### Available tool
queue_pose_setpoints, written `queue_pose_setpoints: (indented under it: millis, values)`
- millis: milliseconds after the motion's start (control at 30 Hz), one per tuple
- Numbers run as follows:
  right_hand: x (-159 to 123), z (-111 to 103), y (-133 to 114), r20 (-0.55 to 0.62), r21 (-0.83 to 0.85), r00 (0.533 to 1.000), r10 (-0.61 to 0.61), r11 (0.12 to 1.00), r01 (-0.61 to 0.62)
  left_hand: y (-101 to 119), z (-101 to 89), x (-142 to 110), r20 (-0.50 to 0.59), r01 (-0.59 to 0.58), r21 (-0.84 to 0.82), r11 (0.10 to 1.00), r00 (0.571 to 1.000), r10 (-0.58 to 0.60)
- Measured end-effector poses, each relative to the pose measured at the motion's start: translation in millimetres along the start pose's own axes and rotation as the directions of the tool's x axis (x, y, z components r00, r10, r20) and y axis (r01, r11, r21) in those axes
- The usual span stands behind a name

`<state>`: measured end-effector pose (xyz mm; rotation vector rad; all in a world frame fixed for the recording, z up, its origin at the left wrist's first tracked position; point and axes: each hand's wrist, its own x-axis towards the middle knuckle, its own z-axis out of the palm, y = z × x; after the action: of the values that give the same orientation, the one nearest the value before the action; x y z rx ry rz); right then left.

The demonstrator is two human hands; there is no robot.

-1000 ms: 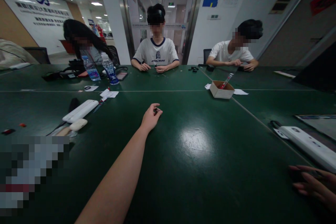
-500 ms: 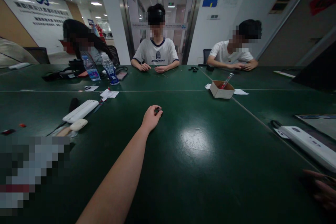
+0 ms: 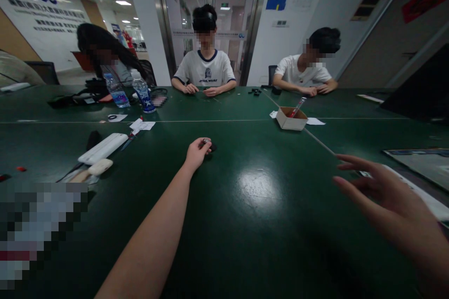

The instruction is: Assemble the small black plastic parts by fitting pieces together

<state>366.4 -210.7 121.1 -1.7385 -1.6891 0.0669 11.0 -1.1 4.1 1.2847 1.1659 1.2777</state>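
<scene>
My left hand [image 3: 197, 153] reaches out over the middle of the green table [image 3: 224, 224]. Its thumb and fingers pinch a small, dark, partly shiny object [image 3: 206, 141], too small to name, held just above the tabletop. My right hand [image 3: 382, 201] hangs in the air at the right, fingers apart and holding nothing. Beneath and behind it lies a white elongated device [image 3: 431, 201], partly covered by the hand.
A small open box [image 3: 292, 121] with a clear tube [image 3: 297, 107] stands ahead on the right. On the left are a white power bank-like block [image 3: 103, 148], paper slips [image 3: 142, 124] and two bottles [image 3: 143, 93]. Several people sit across the table.
My right hand has come up from the lower right corner toward the middle, with its fingers spreading. The left hand keeps its pinch, nearly in place. The view has shifted slightly.
</scene>
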Motion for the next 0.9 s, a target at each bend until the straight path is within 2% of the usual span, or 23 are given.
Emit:
queue_pose_setpoints:
  millis: [67,167,233,267,333,400,433,500,567,667,767,900]
  values:
    - [25.7,29.4,-36.9,0.228,0.213,0.972,-0.048,0.977,-0.002,0.4,-3.3,2.2,-0.021,0.051,-0.195,0.979,0.998,-0.057]
    - [60.7,89.4,-72.7,0.499,0.464,0.853,-0.152,0.879,-0.115,1.1,-3.1,1.8,0.019,0.128,-0.414,0.902,0.991,-0.131]
    - [78.8,134.5,-84.7,0.617,0.552,0.769,-0.165,0.788,-0.273,1.7,0.0,0.1,0.061,0.145,-0.474,0.868,0.989,-0.132]
    - [86.0,156.4,-88.8,0.656,0.572,0.742,-0.139,0.733,-0.368,1.9,1.7,-0.7,0.075,0.142,-0.486,0.863,0.990,-0.120]
    - [97.6,195.8,-96.0,0.693,0.600,0.719,-0.059,0.601,-0.528,1.8,4.0,-1.3,0.090,0.123,-0.491,0.862,0.992,-0.091]
    - [106.3,226.7,-102.2,0.703,0.642,0.711,-0.025,0.451,-0.620,0.9,4.7,-0.2,0.097,0.107,-0.485,0.868,0.993,-0.068]
    - [110.0,238.7,-104.4,0.698,0.677,0.715,-0.049,0.372,-0.635,0.2,4.8,0.9,0.100,0.099,-0.478,0.873,0.993,-0.058]
    - [116.2,256.7,-104.7,0.661,0.740,0.742,-0.108,0.255,-0.622,-1.6,5.2,3.5,0.096,0.077,-0.454,0.888,0.995,-0.038]
    - [120.7,268.4,-99.2,0.614,0.785,0.781,-0.114,0.197,-0.588,-3.0,6.5,5.5,0.087,0.054,-0.402,0.914,0.996,-0.020]
    - [123.2,276.8,-85.3,0.565,0.820,0.822,-0.079,0.170,-0.547,-2.7,8.9,5.8,0.095,0.030,-0.281,0.959,0.995,-0.004]
    - [122.1,277.4,-75.9,0.534,0.843,0.839,-0.109,0.150,-0.517,-0.9,9.3,3.7,0.101,0.006,-0.197,0.980,0.995,0.015]
    - [119.7,274.0,-75.1,0.509,0.860,0.854,-0.111,0.102,-0.500,-1.1,7.4,1.6,0.007,-0.021,-0.168,0.986,1.000,0.022]
